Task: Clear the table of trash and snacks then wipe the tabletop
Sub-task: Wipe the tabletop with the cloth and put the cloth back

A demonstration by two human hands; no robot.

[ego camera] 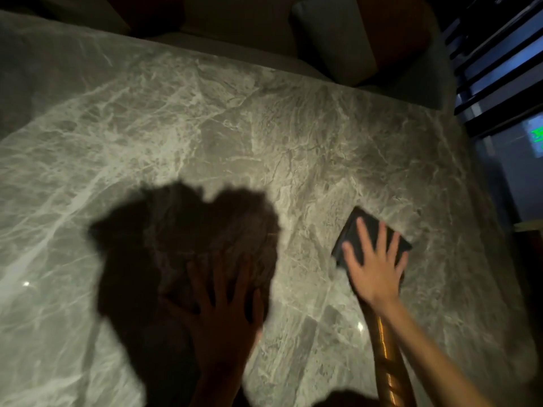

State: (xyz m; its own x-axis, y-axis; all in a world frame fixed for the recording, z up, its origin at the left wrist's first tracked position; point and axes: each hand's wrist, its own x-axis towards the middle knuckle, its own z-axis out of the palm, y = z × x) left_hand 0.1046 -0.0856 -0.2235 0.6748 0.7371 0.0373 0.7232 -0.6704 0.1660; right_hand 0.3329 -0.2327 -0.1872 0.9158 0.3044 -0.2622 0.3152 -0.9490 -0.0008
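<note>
A grey marble tabletop (205, 136) fills most of the view and carries no trash or snacks that I can see. A dark folded cloth (365, 223) lies flat on it at the right. My right hand (373, 268) presses down on the cloth with fingers spread, covering its near half. My left hand (223, 306) rests flat on the marble at lower centre with fingers apart and nothing in it. It lies inside a large dark shadow of my head and is blurred.
A sofa with a grey cushion (332, 36) runs along the table's far edge. Dark slatted panels (499, 69) and a green lit sign (536, 136) stand beyond the right edge. A shiny copper-coloured strip (386, 362) shows under my right forearm.
</note>
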